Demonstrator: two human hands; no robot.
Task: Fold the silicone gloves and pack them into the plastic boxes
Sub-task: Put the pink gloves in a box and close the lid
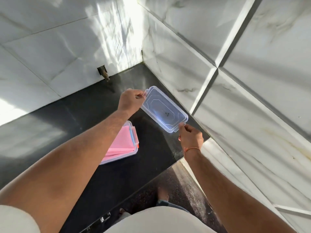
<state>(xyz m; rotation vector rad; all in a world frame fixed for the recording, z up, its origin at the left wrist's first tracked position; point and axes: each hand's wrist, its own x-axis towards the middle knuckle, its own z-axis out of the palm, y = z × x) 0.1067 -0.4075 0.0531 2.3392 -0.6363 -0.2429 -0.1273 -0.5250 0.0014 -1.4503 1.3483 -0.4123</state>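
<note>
Pink folded gloves lie nearest, stacked inside an open plastic box that rests on the dark counter, partly hidden behind the left forearm. A blue edge and a spot of orange show along the stack's right side; whether those are more gloves cannot be told.

Further out, both hands hold a clear lid up above the counter, tilted, near the corner of the marble walls. The right hand, with an orange thread at the wrist, pinches the tab at the lid's near end. The left hand pinches the tab at the far end. The hands are well apart, one at each short end.

The packing of this box looks finished, and closing it appears to be the step in hand. The next move would call for bringing the lid left and down over the box, squaring its edges to the rim, then pressing until it seats. The stack sits high, so it may need flattening first.
</note>
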